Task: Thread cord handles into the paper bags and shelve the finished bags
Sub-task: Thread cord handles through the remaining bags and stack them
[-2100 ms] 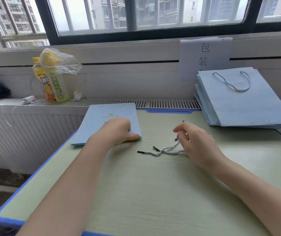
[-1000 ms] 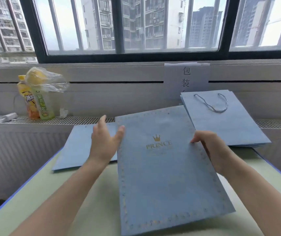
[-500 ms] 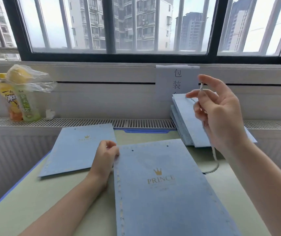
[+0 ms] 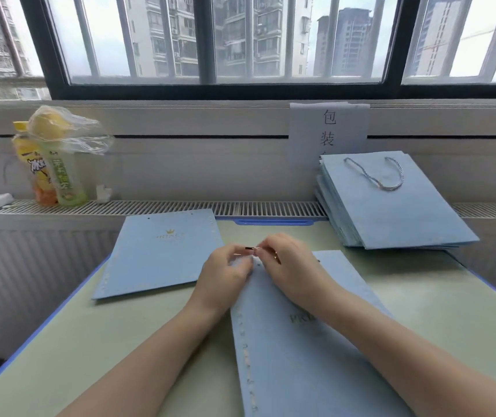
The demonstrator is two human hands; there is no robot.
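A flat light-blue paper bag (image 4: 307, 365) lies on the desk in front of me, top edge away from me. My left hand (image 4: 225, 273) pinches the bag's top left corner. My right hand (image 4: 289, 260) pinches the black tip of a cord (image 4: 249, 248) just above that corner, near a punched hole. The rest of the cord is hidden under my right hand. A stack of unthreaded blue bags (image 4: 162, 254) lies to the left. A pile of finished bags (image 4: 391, 206) with a grey twisted handle (image 4: 391, 183) leans on the ledge at the right.
The desk (image 4: 105, 350) is pale green with a blue rim. Two drink bottles (image 4: 51, 173) under a plastic bag stand on the radiator ledge at the left. A white paper sign (image 4: 329, 130) hangs on the wall behind the finished pile.
My right hand came down from in front of the sign with the cord and now meets my left hand at the bag's top corner. The view tilted downward.
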